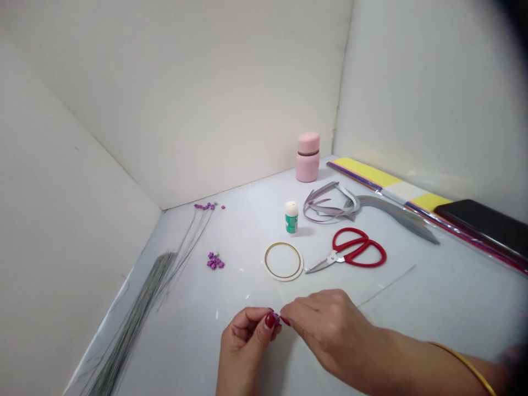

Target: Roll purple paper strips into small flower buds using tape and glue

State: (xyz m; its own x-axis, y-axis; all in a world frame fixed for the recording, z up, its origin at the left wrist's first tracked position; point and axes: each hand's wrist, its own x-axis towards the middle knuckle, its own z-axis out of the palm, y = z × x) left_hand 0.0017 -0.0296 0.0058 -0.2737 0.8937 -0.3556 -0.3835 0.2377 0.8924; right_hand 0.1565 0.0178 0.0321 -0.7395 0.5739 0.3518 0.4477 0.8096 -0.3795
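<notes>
My left hand (243, 344) and my right hand (325, 327) meet low in the middle of the view, fingertips pinched together on a tiny purple piece (275, 315). A thin wire (383, 286) runs from under my right hand to the right across the white table. A small heap of purple pieces (215, 262) lies to the upper left of my hands. A flat ring of tape (283, 261) lies just beyond them.
Red-handled scissors (355, 252) lie right of the ring. A small white-and-green bottle (291, 216), grey ribbon strips (330, 206) and a pink jar (307, 157) stand further back. A bundle of grey wires (140, 308) lies at left; coloured sheets (396, 190) and a black phone (482, 223) at right.
</notes>
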